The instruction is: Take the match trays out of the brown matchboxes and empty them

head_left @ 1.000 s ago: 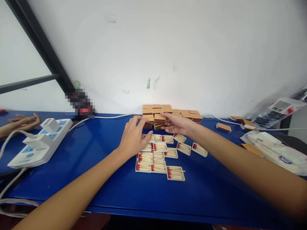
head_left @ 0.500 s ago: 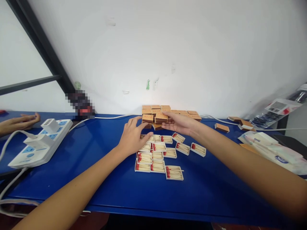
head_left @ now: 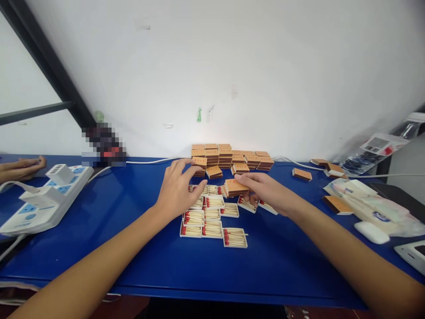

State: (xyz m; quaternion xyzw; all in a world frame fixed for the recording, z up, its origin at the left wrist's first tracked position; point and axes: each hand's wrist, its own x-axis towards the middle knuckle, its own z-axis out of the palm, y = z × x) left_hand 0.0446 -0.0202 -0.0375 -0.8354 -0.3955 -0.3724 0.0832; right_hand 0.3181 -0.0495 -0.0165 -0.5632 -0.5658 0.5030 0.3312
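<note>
My right hand [head_left: 270, 193] grips an orange matchbox [head_left: 235, 186] by its right end and holds it low over several open white trays of red-tipped matches [head_left: 212, 217] laid out on the blue table [head_left: 133, 239]. My left hand [head_left: 177, 188] hovers over the left part of those trays with its fingers curled and apart, holding nothing. Behind both hands, against the white wall, stands a stack of closed orange matchboxes [head_left: 229, 156], with two loose boxes in front of it.
A white power strip [head_left: 43, 199] with plugs and cables lies at the left. Another person's hand [head_left: 21, 167] rests at the far left edge. Loose matchboxes [head_left: 301, 174], plastic-wrapped packets [head_left: 368, 201] and a white device [head_left: 411, 252] lie at the right.
My right hand has drawn back from the stack toward me with one orange matchbox, now over the trays. My left hand has barely moved. The view shifted slightly.
</note>
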